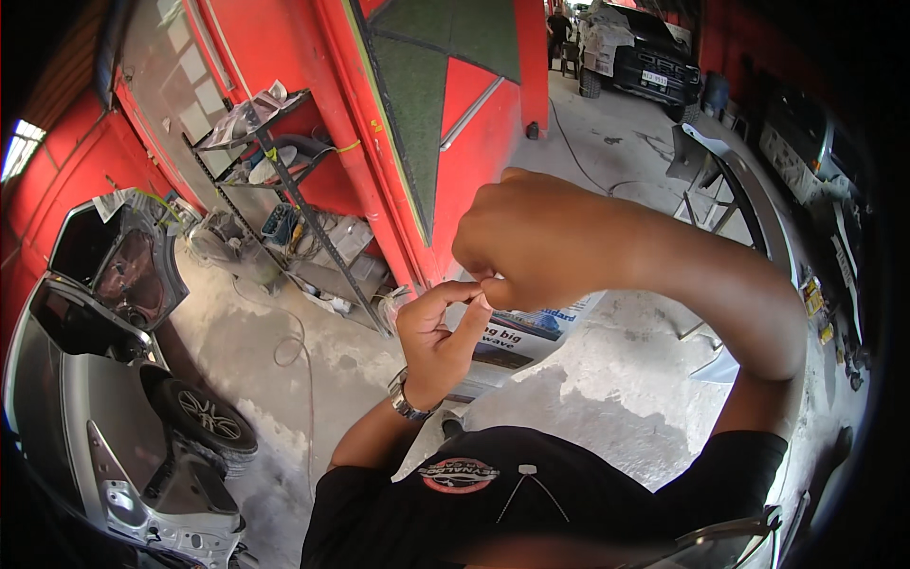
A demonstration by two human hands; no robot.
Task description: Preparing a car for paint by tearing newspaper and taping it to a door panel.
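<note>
In front of my chest, my two hands meet at the fingertips. My left hand [440,337], with a metal watch [408,398] on its wrist, pinches thumb and forefinger together. My right hand [526,242] is curled closed above it, back of the hand up, its thumb tip against the left fingertips. Whatever sits between the fingertips is too small or hidden to make out. Just behind and below the hands is a printed newspaper sheet [502,356], partly covered by them; I cannot tell whether either hand grips it.
Left of me stands a grey car [114,446] with its tailgate raised. A metal shelf rack [313,218] full of parts stands by the red wall [275,57]. To the right, a car panel [758,209] rests on a stand; a dark pickup [654,66] is parked far back.
</note>
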